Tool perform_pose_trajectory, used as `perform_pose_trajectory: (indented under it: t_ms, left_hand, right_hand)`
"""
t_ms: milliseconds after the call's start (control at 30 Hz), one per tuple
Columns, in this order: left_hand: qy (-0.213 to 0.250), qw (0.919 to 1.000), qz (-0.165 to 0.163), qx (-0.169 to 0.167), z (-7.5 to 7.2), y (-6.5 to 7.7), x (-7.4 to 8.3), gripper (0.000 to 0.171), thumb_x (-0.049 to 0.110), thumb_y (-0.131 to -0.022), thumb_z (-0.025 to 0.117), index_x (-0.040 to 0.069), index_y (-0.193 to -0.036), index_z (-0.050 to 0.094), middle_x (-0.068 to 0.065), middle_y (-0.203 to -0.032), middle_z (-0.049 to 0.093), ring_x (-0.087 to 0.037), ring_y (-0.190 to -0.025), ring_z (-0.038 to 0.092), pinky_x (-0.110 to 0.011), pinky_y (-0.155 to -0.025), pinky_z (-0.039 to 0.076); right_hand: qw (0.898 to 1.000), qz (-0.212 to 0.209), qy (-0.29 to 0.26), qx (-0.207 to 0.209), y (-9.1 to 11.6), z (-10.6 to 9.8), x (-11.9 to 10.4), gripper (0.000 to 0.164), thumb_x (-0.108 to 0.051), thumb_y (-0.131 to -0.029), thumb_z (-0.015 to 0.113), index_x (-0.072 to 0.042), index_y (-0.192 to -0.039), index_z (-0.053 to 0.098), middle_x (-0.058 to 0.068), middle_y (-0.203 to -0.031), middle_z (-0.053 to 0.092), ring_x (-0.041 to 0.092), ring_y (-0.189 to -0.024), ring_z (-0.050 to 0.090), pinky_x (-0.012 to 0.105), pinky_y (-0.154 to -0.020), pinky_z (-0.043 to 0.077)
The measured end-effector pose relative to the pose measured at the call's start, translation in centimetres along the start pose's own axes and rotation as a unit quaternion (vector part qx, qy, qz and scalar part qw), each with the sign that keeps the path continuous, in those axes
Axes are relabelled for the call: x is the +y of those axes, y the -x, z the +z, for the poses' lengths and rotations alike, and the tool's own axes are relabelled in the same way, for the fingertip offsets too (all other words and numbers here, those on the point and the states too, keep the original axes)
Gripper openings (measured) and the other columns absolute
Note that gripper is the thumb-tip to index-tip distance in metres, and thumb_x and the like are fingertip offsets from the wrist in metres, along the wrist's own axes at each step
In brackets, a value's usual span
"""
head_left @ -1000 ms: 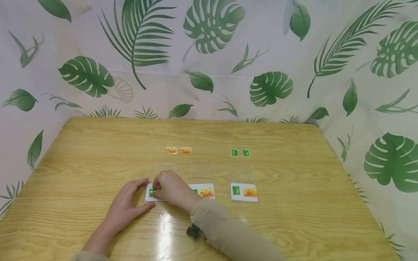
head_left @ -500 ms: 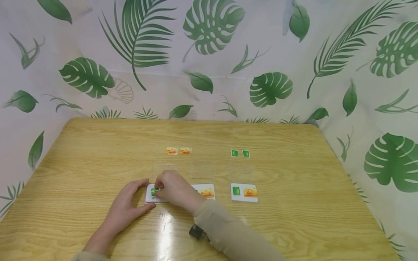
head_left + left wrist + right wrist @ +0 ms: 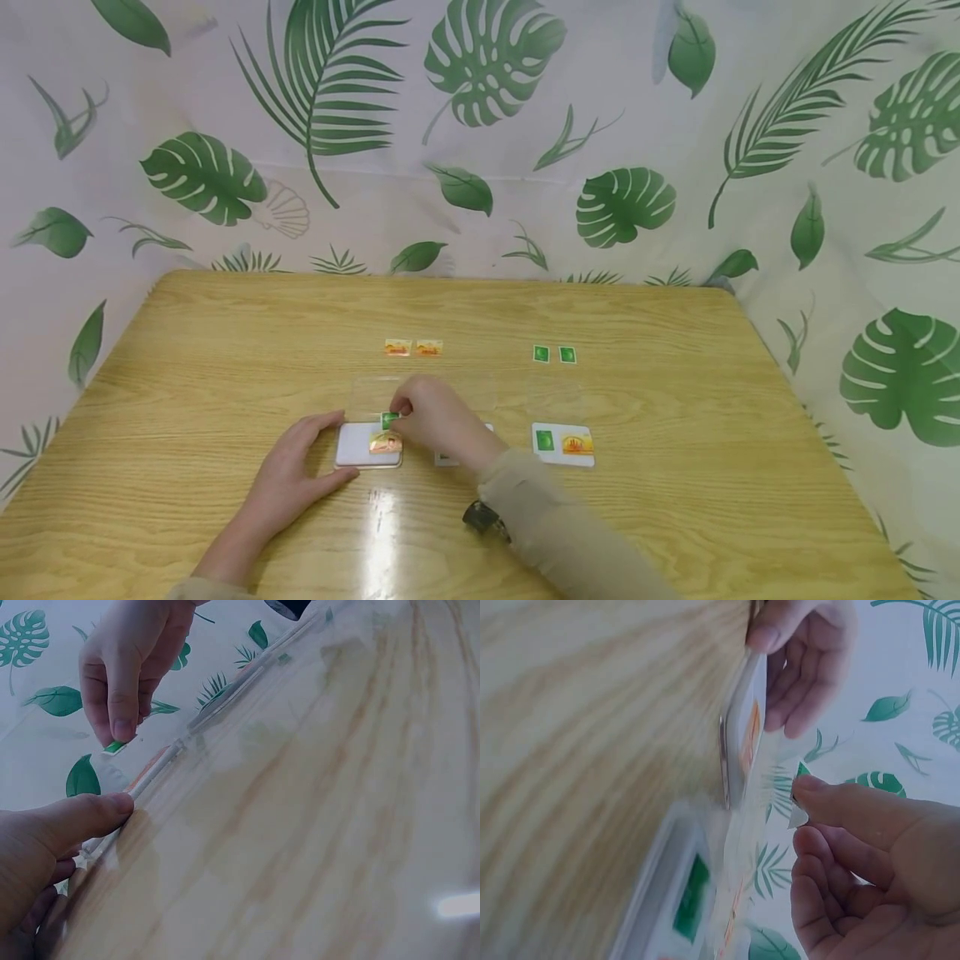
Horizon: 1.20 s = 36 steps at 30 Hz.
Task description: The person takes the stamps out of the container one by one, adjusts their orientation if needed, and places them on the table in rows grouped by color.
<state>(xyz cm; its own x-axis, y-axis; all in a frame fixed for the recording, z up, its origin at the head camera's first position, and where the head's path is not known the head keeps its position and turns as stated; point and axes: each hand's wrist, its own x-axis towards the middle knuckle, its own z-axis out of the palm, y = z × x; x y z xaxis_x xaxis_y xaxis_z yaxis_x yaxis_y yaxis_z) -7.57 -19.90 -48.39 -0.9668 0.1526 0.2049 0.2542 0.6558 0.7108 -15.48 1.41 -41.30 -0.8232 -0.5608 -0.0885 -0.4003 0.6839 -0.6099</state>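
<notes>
Three white rounded cases stand in a row on the table. My left hand [image 3: 296,462] holds the left case [image 3: 352,445] by its left end, thumb on the front edge and fingers at the back. An orange-and-yellow stamp [image 3: 386,442] lies on that case's right half. My right hand [image 3: 438,421] pinches a small green, white-bordered stamp [image 3: 388,421] between thumb and fingertips, close above the case's back edge. Its white back shows in the right wrist view. The middle case [image 3: 667,877] is mostly hidden under my right forearm in the head view.
The right case [image 3: 562,444] bears a green and an orange stamp. Clear plastic lids [image 3: 553,398] lie behind the cases. Farther back are two orange stamps [image 3: 414,347] and two green stamps [image 3: 554,354]. A leaf-patterned cloth [image 3: 480,208] rises behind the table.
My right hand has lifted the green stamp off the left case's left half and moved it right and back, uncovering the orange stamp. My left hand stays where it was.
</notes>
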Motion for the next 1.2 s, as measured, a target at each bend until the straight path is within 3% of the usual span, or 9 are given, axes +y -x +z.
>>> perform_pose_trajectory:
  t_ms: [467, 767, 1200]
  left_hand:
    - [-0.006, 1.0000, -0.003, 0.001, 0.1, 0.0, -0.1, 0.071, 0.028, -0.073, 0.084, 0.007, -0.132, 0.051, -0.008, -0.130, 0.054, -0.030, -0.124, 0.046, -0.051, -0.104, 0.034]
    - [0.000, 1.0000, -0.001, 0.003, 0.0, 0.0, -0.1, 0.071, 0.027, -0.072, 0.084, 0.007, -0.132, 0.051, -0.008, -0.129, 0.055, -0.029, -0.123, 0.046, -0.051, -0.105, 0.033]
    - [-0.005, 1.0000, 0.003, 0.003, 0.0, 0.0, -0.1, 0.071, 0.027, -0.072, 0.085, 0.007, -0.132, 0.051, -0.007, -0.129, 0.055, -0.028, -0.123, 0.047, -0.050, -0.104, 0.034]
  right_hand:
    - [0.999, 0.030, -0.006, 0.017, 0.6, -2.9, 2.4, 0.012, -0.011, -0.084, 0.074, -0.004, -0.092, 0.069, 0.000, -0.085, 0.059, 0.014, -0.078, 0.052, 0.023, -0.067, 0.047]
    - [0.996, 0.076, -0.025, 0.028, 0.7, -4.4, 4.0, 0.013, -0.011, -0.083, 0.074, -0.005, -0.094, 0.070, 0.001, -0.086, 0.057, 0.017, -0.079, 0.052, 0.026, -0.067, 0.047]
    - [0.993, 0.108, -0.013, 0.054, 1.0, -6.8, 7.1, 0.013, -0.009, -0.085, 0.072, -0.003, -0.096, 0.069, 0.003, -0.087, 0.060, 0.018, -0.079, 0.053, 0.028, -0.067, 0.048]
